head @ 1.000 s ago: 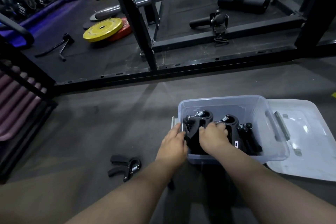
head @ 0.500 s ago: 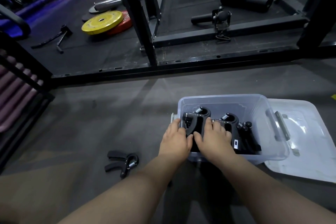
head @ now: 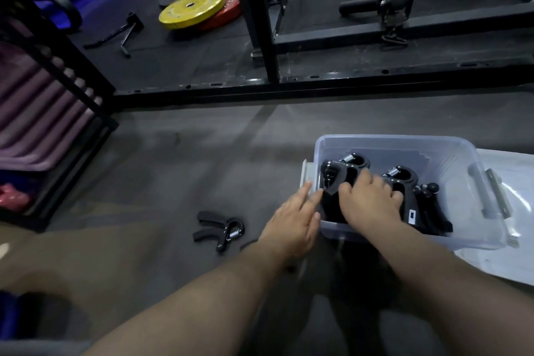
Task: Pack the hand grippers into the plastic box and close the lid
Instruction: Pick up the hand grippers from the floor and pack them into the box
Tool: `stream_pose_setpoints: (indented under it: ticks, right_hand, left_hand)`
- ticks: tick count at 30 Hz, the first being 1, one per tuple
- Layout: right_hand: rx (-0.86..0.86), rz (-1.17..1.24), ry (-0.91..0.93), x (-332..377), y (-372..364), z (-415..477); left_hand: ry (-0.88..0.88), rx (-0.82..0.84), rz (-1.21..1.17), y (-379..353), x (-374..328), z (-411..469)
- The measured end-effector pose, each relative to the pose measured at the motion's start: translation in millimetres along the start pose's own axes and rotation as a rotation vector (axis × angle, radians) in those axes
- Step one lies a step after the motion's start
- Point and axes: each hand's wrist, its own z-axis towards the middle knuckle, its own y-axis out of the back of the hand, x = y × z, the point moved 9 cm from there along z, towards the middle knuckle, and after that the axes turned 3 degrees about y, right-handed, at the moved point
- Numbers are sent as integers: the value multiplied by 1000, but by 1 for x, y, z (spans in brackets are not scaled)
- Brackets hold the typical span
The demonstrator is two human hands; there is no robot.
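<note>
Loose hand gripper [head: 219, 228] on floor [head: 173, 182], left of the released left hand [head: 291, 218], spring end nearest it. Right hand [head: 371, 201] farther, resting on packed grippers [head: 406, 178] in plastic box [head: 404, 147]; grasp unclear.

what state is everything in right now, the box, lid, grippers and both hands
plastic box, open, on the floor, holding several grippers
lid, off, lying flat on the floor right of the box
hand grippers in the box, packed side by side
hand gripper on the floor, not yet packed, lying left of the box
left hand, fingers straight, at the box's left rim, holding nothing
right hand, on the grippers inside the box, grip unclear
</note>
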Motion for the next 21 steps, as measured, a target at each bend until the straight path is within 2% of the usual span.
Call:
stream_pose_setpoints:
  ticks: [5,8,12,15,17,19,21]
  right_hand:
    - [-172,-131,245,43,-2,-9]
    - [-105,-177,345,66,-14,-6]
    - [-36,-197,364,72,-29,-3]
    - [-99,-258,369,72,-30,-8]
    - [-112,-277,367,72,-31,-9]
    - [-116,-286,373,72,-33,-8]
    - [-131,-292,383,72,-32,-8]
  left_hand:
    - [-108,-13,49,-1,16,-15]
    - [-45,-50,64,2,48,-26]
    - [253,-46,121,7,127,-44]
    - [526,79,199,7,192,-60]
    - [685,219,236,4,224,-73]
    - [778,338,259,1,245,-82]
    - [815,383,283,0,258,-86]
